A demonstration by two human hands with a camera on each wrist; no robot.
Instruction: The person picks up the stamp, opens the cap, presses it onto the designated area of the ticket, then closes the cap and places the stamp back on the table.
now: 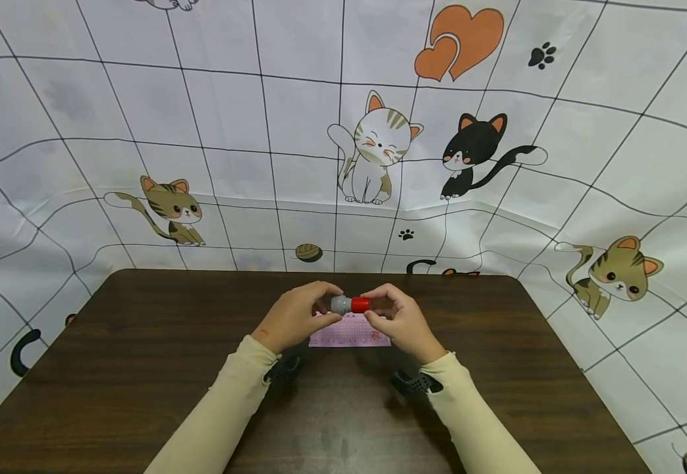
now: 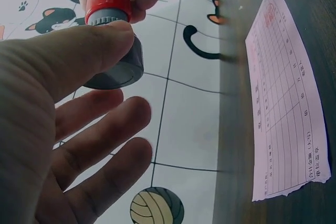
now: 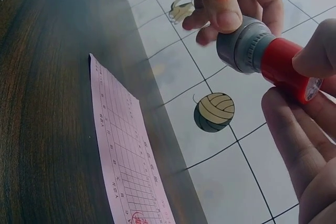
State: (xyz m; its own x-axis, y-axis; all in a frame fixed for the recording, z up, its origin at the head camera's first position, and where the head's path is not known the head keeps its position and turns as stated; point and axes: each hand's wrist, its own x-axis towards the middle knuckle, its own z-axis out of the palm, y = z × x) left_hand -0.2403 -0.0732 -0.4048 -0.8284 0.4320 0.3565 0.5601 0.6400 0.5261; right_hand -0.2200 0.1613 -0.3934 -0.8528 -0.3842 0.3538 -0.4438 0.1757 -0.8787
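Observation:
Both hands hold a round stamp (image 1: 360,305) sideways above the table, one at each end. My left hand (image 1: 296,317) pinches its grey end, the thumb (image 2: 113,40) lying across it while the lower fingers spread loosely. At the other end my right hand (image 1: 405,322) grips the red part (image 3: 281,64) between thumb and fingers. Below lies a pink printed slip (image 1: 349,336) with a ruled grid, one torn edge and a red seal mark near its right end. No ink face of the stamp shows.
The dark brown wooden table (image 1: 201,329) ends at a white grid-lined cloth (image 1: 296,112) with cartoon cats, which hangs behind it and along both sides. A dark strap (image 1: 284,367) with a wrist camera sits on each wrist.

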